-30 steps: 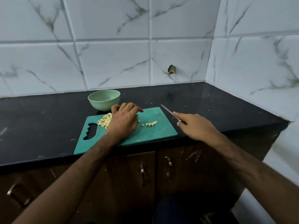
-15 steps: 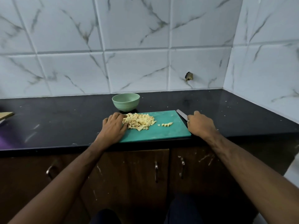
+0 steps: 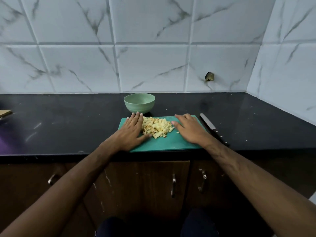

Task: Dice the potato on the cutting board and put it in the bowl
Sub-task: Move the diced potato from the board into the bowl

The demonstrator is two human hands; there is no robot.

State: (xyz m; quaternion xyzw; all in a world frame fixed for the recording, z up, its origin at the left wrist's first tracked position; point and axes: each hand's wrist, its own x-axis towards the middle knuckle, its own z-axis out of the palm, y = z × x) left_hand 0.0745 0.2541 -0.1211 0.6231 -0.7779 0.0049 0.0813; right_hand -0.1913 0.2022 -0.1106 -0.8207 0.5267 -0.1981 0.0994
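A heap of diced potato [image 3: 156,126] lies in the middle of the green cutting board [image 3: 171,142]. My left hand [image 3: 131,130] lies flat on the board against the heap's left side, fingers straight. My right hand [image 3: 189,128] lies flat on the board at the heap's right side, fingers straight, holding nothing. The pale green bowl [image 3: 139,102] stands just behind the board and looks empty. The knife [image 3: 211,126] lies on the counter right of the board, blade pointing away.
The black counter [image 3: 68,124] ends at a tiled wall behind and on the right. A wooden edge [image 3: 5,113] shows at the far left. Brown cabinet doors [image 3: 147,185] with metal handles are below the counter's front edge.
My right hand has let go of the knife, which now lies on the counter, and moved onto the board. The small stray pieces have been pushed into the main heap between both hands.
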